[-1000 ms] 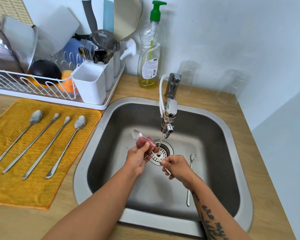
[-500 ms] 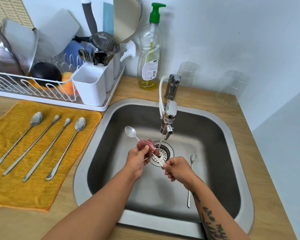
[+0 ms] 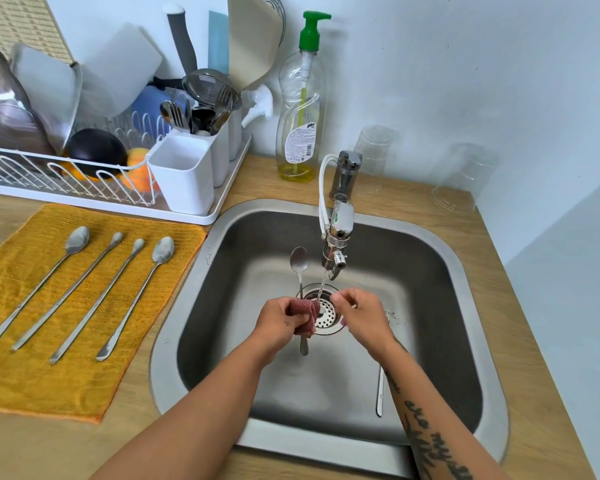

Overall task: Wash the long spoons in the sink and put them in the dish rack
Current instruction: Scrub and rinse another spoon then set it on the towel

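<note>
The square stainless-steel sink [image 3: 194,271] fills the middle of the frame. In it a long steel spoon [image 3: 380,389] lies on the bottom at right, partly under my right forearm, and a thin stream runs from the chrome tap [image 3: 340,230] onto the perforated drain strainer [image 3: 326,317]. At upper left the white wire dish rack [image 3: 84,199] holds a dark bowl [image 3: 96,152] and a white cutlery holder [image 3: 184,174]; forks and spoons stand in its rear compartment. Four long steel spoons [image 3: 163,250] lie side by side on the orange cloth mat [image 3: 32,375] on the wooden tabletop [image 3: 541,341].

My left hand [image 3: 276,322] grips a pinkish-red mesh cloth [image 3: 305,313] wrapped round the handle of a long steel spoon with its bowl pointing up the frame [image 3: 299,263]. My right hand [image 3: 362,317] is just beside it, fingers curled; I cannot tell whether that grip pinches anything.
</note>
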